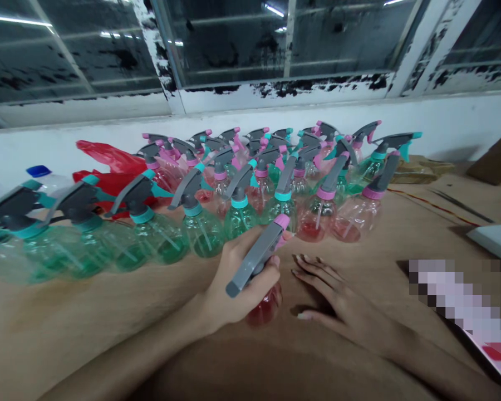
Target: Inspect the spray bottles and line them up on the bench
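Note:
My left hand (237, 278) is wrapped round the neck and trigger of a spray bottle (262, 313) with a grey head, a pink nozzle and a clear reddish body. The bottle stands at the near side of the table, its neck hidden by my fingers. Just to its right, my right hand (338, 301) lies palm down on the tabletop, fingers spread, holding nothing. Beyond both hands runs a front row of similar bottles, among them a green one with a teal collar (202, 234) and a pink-collared one (317, 220).
More spray bottles crowd behind the front row, near a red plastic bag (112, 161) and a blue-capped bottle (45, 178). Rightward are a cardboard box (497, 161), tweezers (463, 205), a white box (496, 238) and a partly blurred flat item (490, 345). Windows line the wall behind.

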Demonstrator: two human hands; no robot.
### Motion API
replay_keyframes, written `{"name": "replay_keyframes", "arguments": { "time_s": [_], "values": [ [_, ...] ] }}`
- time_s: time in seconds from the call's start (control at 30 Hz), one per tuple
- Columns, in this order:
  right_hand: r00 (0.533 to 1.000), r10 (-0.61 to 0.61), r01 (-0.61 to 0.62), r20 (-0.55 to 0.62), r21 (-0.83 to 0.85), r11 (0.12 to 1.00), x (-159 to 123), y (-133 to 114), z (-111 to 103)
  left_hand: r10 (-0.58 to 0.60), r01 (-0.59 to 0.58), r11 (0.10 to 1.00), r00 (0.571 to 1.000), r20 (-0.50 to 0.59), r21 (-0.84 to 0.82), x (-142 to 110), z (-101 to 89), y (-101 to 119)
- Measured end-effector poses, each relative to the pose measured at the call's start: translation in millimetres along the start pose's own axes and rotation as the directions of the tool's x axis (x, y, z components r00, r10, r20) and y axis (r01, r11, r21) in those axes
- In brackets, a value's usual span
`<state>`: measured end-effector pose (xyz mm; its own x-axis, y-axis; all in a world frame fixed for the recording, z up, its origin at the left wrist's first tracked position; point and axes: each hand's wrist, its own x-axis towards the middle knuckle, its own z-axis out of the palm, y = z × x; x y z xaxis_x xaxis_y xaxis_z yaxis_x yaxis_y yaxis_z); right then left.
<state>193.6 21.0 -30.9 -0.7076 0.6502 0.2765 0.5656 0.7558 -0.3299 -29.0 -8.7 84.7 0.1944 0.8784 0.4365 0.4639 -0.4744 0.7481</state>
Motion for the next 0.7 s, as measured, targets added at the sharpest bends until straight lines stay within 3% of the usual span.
{"name": "replay_keyframes", "arguments": {
  "time_s": [0.17,0.43,0.7],
  "values": [
    [1.0,0.0,0.0,0.004,-0.017,1.0,0.0,-0.2,1.0,0.052,-0.052,0.998,0.999,-0.006,0.02,1.3,-0.7,-3.4],
    [1.0,0.003,-0.003,0.001,-0.023,1.0,0.7,-1.8,0.2,-0.009,0.008,1.0,0.999,0.031,0.028,0.1,-2.3,-2.4],
    [1.0,-0.005,0.006,0.024,-0.04,0.999,0.3,0.1,1.1,0.07,-0.069,0.997,0.997,-0.018,0.015,1.7,-2.7,-2.6]
  ]
}}
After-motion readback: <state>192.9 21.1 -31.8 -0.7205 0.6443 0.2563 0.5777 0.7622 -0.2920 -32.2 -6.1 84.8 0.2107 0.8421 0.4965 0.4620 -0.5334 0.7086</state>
